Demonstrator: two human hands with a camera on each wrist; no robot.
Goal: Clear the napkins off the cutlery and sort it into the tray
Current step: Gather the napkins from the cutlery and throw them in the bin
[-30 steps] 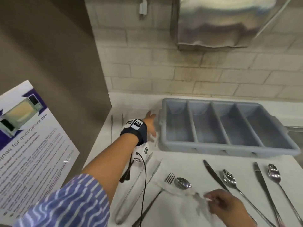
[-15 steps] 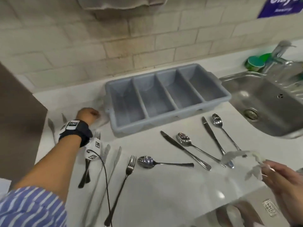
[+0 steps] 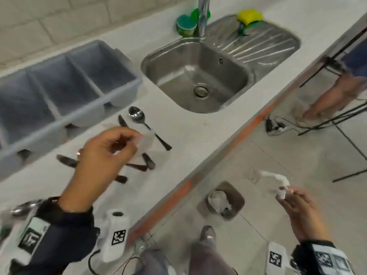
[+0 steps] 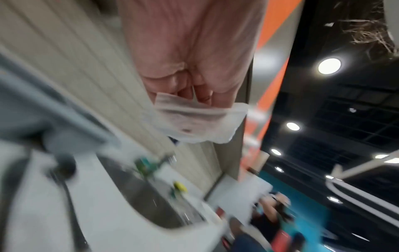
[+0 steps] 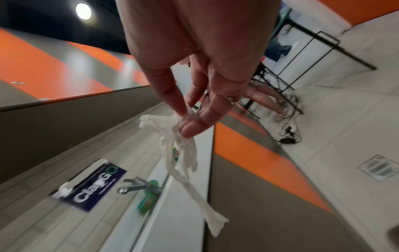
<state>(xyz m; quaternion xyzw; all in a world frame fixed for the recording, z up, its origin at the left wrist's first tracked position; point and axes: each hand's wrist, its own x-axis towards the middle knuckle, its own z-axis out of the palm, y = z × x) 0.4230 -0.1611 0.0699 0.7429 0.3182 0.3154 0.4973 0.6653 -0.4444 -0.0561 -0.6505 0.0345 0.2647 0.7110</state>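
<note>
We see 2 napkins, 1 per hand: left hand (image 3: 103, 153) pinches a flat napkin (image 3: 147, 140) above cutlery just beside the grey tray (image 3: 127, 62). Right hand (image 3: 301, 207), well clear of the tray over the floor bin (image 3: 236, 199), has thumb & fingertips nipping a twisted napkin (image 3: 278, 180). Tray shows 3 compartments; 1 spoon (image 3: 137, 116) lies near its corner.

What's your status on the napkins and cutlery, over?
Left hand pinches flat white napkin; right hand pinches twisted white napkin near small floor bin. Grey four-slot tray empty; cutlery unsorted. Nothing blocking.
</note>
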